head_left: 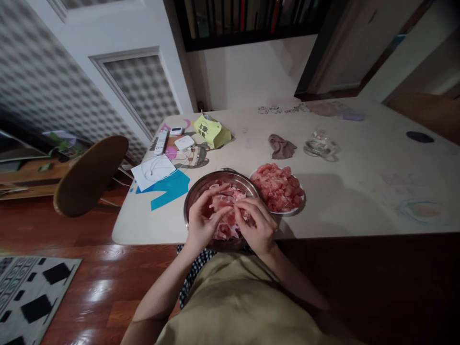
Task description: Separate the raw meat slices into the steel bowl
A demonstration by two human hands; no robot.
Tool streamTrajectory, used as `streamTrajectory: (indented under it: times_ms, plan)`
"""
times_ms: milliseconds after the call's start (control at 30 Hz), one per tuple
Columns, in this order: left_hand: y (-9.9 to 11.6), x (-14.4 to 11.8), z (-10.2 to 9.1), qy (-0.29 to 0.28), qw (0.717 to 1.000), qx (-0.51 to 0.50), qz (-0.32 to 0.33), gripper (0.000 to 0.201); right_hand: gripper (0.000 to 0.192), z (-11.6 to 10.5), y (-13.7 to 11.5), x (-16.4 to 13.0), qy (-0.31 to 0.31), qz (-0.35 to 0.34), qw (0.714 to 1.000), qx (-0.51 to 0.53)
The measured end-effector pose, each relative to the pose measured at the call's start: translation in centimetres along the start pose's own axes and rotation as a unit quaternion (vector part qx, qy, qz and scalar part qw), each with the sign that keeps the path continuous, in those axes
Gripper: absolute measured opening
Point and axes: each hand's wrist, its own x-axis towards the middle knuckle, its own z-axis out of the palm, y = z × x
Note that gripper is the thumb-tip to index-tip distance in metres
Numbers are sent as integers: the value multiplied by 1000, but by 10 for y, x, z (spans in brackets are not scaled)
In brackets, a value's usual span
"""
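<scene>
A metal bowl [187,201] stands at the table's front edge, with raw meat [228,230] in it. Over the bowl, my left hand [203,218] curves its fingers and thumb around a pale pink piece of raw meat [222,201]. My right hand [258,225] pinches at the same piece from the other side, thumb and forefinger pressed together. Part of the piece is hidden behind the fingers. Just right of the bowl, a white plate [298,209] bears a heap of raw meat pieces [278,187].
Behind the bowl lie a yellow-green packet [213,132], a remote control [161,142], white paper [153,171] and a blue sheet [170,189]. A crumpled brown cloth [282,146] and clear plastic [321,146] lie farther back. A chair [91,175] stands left of the table [359,201].
</scene>
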Motion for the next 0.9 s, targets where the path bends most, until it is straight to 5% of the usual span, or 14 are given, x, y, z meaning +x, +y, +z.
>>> streamTrajectory:
  times_ms: [367,667,900]
  plan:
    - [9,0,1,68,996,54,27,32,24,-8,5,7,-17,11,999,44]
    - [7,-2,10,105,993,-44,10,60,26,-9,-1,10,-13,-39,999,24]
    - [5,-7,22,116,991,-59,17,43,18,-2,-14,3,21,-2,999,39]
